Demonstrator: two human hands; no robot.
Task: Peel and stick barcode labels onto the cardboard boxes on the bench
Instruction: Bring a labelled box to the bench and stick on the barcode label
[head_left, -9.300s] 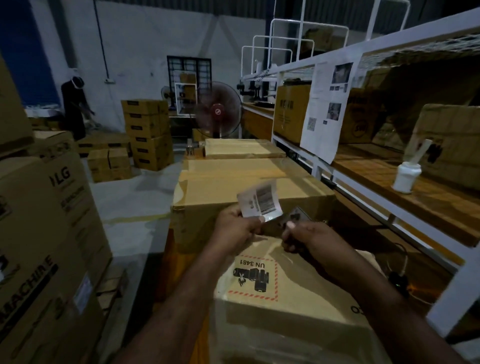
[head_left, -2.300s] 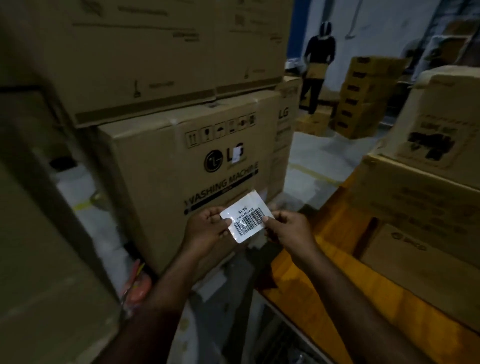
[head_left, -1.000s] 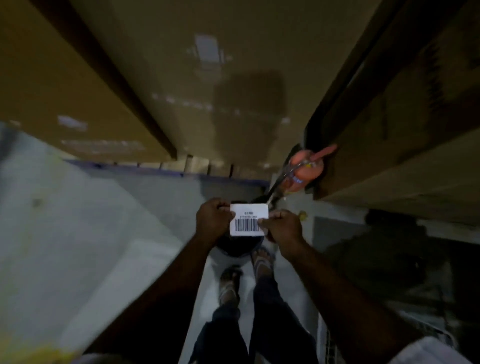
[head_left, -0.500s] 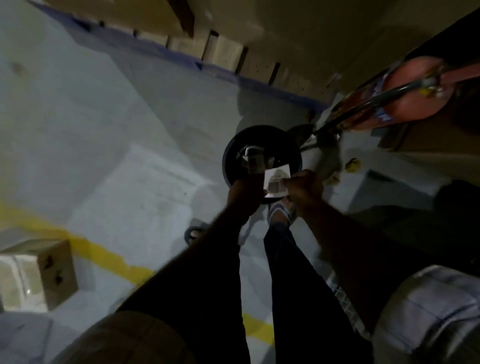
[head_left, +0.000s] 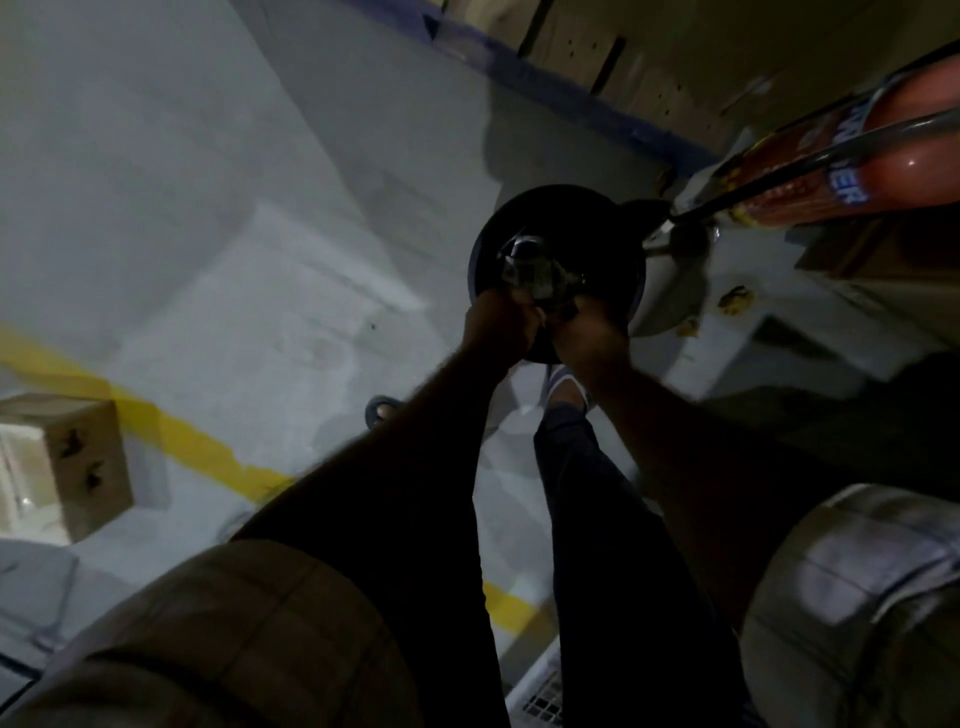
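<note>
From where I sit, both hands are brought together low over the floor, directly above the mouth of a round black bin (head_left: 615, 228) and that placement seems to be the point. The left hand (head_left: 497, 327) and right hand (head_left: 592, 340) are side by side, nearly touching, fingers curled in and pinching a crumpled paper scrap (head_left: 535, 270) between them. It sits just above the bin's opening, so anything released would fall inside rather than onto the concrete. I judge this to be label stock being discarded, though the picture is too dim and blurred to tell whether it is a barcode label itself or only its peeled backing. The arms are stretched well forward and down, which suits a drop, not a sticking move, as nothing to stick onto is within reach here. A small carton (head_left: 78, 457) stands on the floor far to the left, beside a yellow floor line (head_left: 192, 447), well apart from the hands.
</note>
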